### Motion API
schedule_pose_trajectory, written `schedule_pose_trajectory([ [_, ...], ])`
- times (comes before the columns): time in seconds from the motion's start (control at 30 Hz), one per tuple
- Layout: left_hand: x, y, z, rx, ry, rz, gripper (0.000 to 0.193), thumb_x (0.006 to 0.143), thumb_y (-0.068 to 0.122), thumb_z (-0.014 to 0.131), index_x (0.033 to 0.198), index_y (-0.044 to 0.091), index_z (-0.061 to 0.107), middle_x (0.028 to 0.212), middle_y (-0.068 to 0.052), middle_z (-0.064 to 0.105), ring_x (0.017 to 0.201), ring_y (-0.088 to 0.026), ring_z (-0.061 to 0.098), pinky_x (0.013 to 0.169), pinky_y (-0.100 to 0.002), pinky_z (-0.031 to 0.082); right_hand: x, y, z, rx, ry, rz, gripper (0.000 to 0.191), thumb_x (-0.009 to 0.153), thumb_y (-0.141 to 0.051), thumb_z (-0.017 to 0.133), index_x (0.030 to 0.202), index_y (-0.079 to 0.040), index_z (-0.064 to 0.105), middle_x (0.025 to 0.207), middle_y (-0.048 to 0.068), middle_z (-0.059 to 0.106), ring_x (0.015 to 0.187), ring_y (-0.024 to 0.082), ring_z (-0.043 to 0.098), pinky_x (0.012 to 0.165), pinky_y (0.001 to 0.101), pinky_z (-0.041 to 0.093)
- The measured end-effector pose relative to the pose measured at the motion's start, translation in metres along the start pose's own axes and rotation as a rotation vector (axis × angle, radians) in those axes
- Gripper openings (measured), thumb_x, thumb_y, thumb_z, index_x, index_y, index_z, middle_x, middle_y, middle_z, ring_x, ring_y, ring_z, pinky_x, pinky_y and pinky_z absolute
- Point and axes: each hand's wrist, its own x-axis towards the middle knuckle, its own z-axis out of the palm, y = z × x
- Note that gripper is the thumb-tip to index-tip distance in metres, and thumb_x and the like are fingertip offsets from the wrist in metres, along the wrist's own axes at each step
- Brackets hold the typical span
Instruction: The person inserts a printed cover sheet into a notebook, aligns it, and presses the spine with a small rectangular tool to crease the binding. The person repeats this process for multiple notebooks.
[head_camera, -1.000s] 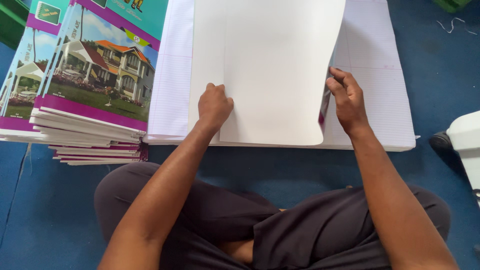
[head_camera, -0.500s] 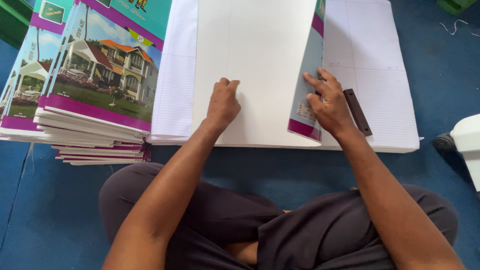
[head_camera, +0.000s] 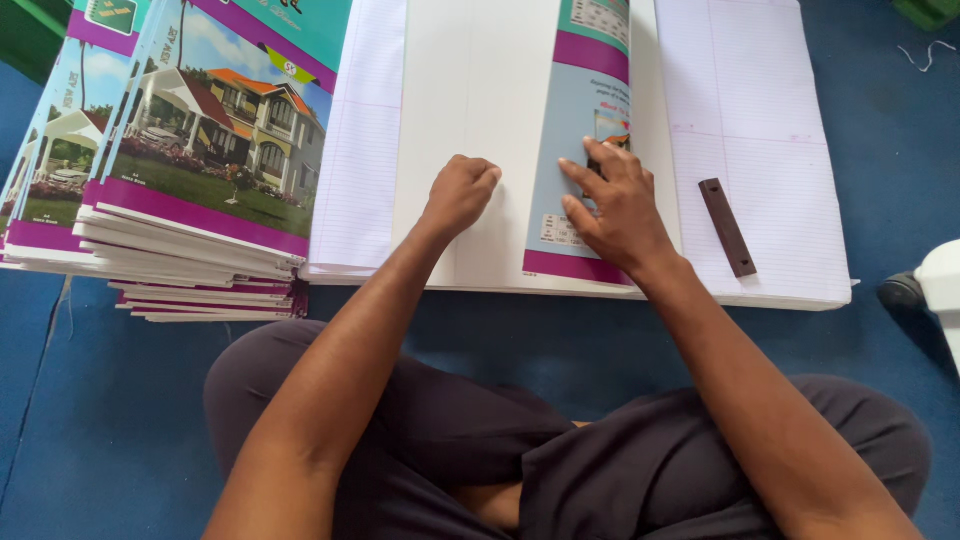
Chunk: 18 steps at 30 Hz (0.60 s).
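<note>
Blue floor (head_camera: 120, 430) bears ruled sheets (head_camera: 760, 130); left hand (head_camera: 462, 192) fisted, right hand (head_camera: 615, 205) flat, each grip empty.

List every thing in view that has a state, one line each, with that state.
Cover sheet: lying on the ruled paper, right edge folded over so its printed side shows.
Left hand: closed in a fist, pressing on the white side of the cover.
Right hand: fingers spread flat on the folded flap.
Ruled paper stack: flat on the floor, mostly covered.
Brown bar: lying loose on the ruled paper, untouched.
Pile of printed covers: stacked unevenly at left.
</note>
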Motion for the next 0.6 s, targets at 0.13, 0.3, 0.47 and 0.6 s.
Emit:
schedule_pose_trajectory([
  [0.13, 0.007, 0.004, 0.004, -0.105, -0.043, -0.006, 0.050, 0.102, 0.043, 0.048, 0.112, 0.002, 0.075, 0.097, -0.018, 0.075, 0.096, -0.030, 0.071, 0.088, -0.041, 0.053, 0.001, -0.001, 0.000, -0.057, -0.021, -0.084, 0.044, 0.094, -0.030, 0.067, 0.135, -0.012, 0.069, 0.152, 0.019, 0.050, 0.146, 0.036, 0.039, 0.117, 0.0546, 0.030],
  [0.3, 0.015, 0.004, 0.012, -0.191, -0.038, -0.025, 0.063, 0.102, 0.054, 0.044, 0.111, 0.002, 0.077, 0.100, -0.018, 0.076, 0.101, -0.027, 0.071, 0.092, -0.038, 0.053, 0.007, -0.001, 0.005, -0.105, -0.044, -0.167, 0.044, 0.094, -0.032, 0.069, 0.133, -0.013, 0.070, 0.150, 0.017, 0.053, 0.143, 0.034, 0.042, 0.116, 0.0529, 0.030],
  [0.47, 0.016, 0.011, 0.012, -0.338, -0.097, -0.142, 0.058, 0.099, 0.052, 0.055, 0.119, 0.000, 0.070, 0.102, -0.014, 0.074, 0.099, -0.021, 0.070, 0.088, -0.035, 0.054, 0.011, -0.007, 0.008, -0.109, -0.072, -0.198, 0.042, 0.093, -0.032, 0.070, 0.131, -0.013, 0.070, 0.148, 0.018, 0.054, 0.142, 0.035, 0.042, 0.115, 0.0523, 0.030],
  [0.6, 0.015, 0.009, 0.012, -0.437, -0.094, -0.108, 0.044, 0.096, 0.039, 0.063, 0.107, -0.002, 0.074, 0.093, -0.010, 0.076, 0.088, -0.015, 0.068, 0.080, -0.031, 0.055, 0.016, -0.014, 0.008, -0.150, -0.094, -0.217, 0.040, 0.092, -0.033, 0.071, 0.127, -0.012, 0.072, 0.146, 0.019, 0.055, 0.141, 0.034, 0.043, 0.113, 0.0514, 0.030],
])
